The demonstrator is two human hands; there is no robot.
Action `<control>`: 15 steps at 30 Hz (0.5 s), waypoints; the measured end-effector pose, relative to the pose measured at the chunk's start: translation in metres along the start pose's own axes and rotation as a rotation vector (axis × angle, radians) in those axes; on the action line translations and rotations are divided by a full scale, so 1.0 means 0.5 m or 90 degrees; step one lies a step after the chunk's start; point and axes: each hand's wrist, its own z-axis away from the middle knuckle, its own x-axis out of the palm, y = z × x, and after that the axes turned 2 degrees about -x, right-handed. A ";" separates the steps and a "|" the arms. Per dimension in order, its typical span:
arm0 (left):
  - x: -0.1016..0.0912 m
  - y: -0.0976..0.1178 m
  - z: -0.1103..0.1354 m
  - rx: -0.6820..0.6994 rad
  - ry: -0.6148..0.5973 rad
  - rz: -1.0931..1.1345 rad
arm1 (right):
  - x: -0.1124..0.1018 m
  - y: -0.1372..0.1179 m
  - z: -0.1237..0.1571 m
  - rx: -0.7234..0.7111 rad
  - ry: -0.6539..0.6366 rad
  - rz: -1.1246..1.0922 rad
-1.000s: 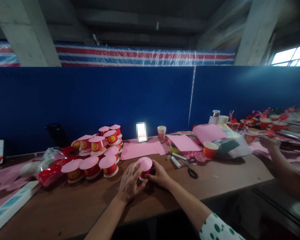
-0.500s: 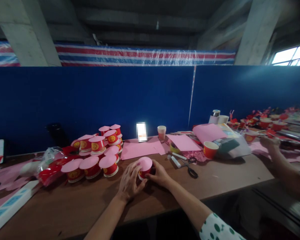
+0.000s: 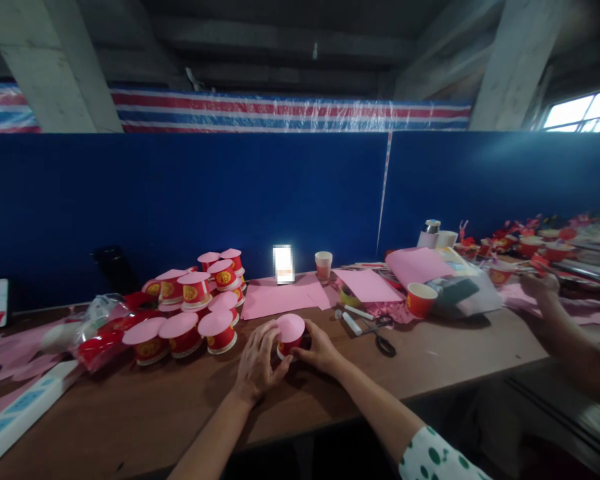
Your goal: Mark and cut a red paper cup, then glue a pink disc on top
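Note:
Between my two hands, an upside-down red paper cup (image 3: 285, 349) stands on the brown table, with a round pink paper disc (image 3: 291, 327) on top. My left hand (image 3: 260, 360) wraps its left side, thumb at the front. From the right, my right hand (image 3: 323, 348) grips the cup, its thumb also near the front. Parts of the cup's sides are hidden by my fingers. To the left, several similar red cups with pink discs (image 3: 217, 331) stand in a group, some stacked.
Behind my hands lie pink paper sheets (image 3: 275, 298) and a lit phone (image 3: 283, 265). Scissors (image 3: 385, 344), a glue tube (image 3: 351, 323) and an upright red cup (image 3: 421, 301) lie rightward. A power strip (image 3: 25, 413) is at left. Another person's hand (image 3: 543, 287) works at far right.
My hands and the cup stay almost where they were; my left thumb has shifted very slightly. The other person's hand at far right has moved a little.

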 end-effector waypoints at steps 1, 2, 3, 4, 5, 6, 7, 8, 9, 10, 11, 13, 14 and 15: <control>0.000 0.000 0.000 -0.003 0.001 -0.002 | 0.000 0.001 0.000 0.000 0.000 -0.001; 0.001 0.000 0.000 -0.005 0.002 -0.003 | 0.001 0.001 0.000 0.000 0.000 -0.002; 0.001 0.000 0.000 -0.008 0.005 -0.006 | 0.001 0.001 0.000 0.000 0.000 -0.003; 0.002 0.000 0.000 -0.009 0.008 -0.009 | 0.001 0.001 0.000 0.000 0.001 -0.004; 0.002 -0.001 0.000 -0.011 0.010 -0.012 | 0.002 0.001 -0.001 0.001 0.002 -0.005; 0.003 -0.001 0.000 -0.012 0.009 -0.016 | 0.002 0.001 -0.001 0.001 0.002 -0.006; 0.003 -0.002 0.000 -0.013 0.006 -0.019 | 0.002 0.001 -0.001 0.002 0.003 -0.007; 0.003 -0.002 0.001 -0.013 0.002 -0.020 | 0.002 0.001 0.000 0.003 0.004 -0.007; 0.003 -0.003 0.002 -0.013 -0.002 -0.019 | 0.002 0.001 0.000 0.005 0.004 -0.008; 0.003 -0.003 0.002 -0.014 -0.004 -0.017 | 0.003 0.001 0.000 0.006 0.005 -0.008; 0.004 -0.004 0.003 -0.016 -0.004 -0.013 | 0.003 0.002 0.000 0.008 0.006 -0.007; 0.006 -0.005 0.003 -0.025 0.004 -0.005 | 0.003 0.003 0.001 0.011 0.008 -0.006; 0.007 -0.006 0.003 -0.033 0.009 -0.003 | 0.003 0.003 0.001 0.013 0.008 -0.006; 0.007 -0.007 0.003 -0.040 0.012 -0.003 | 0.003 0.003 0.002 0.014 0.009 -0.007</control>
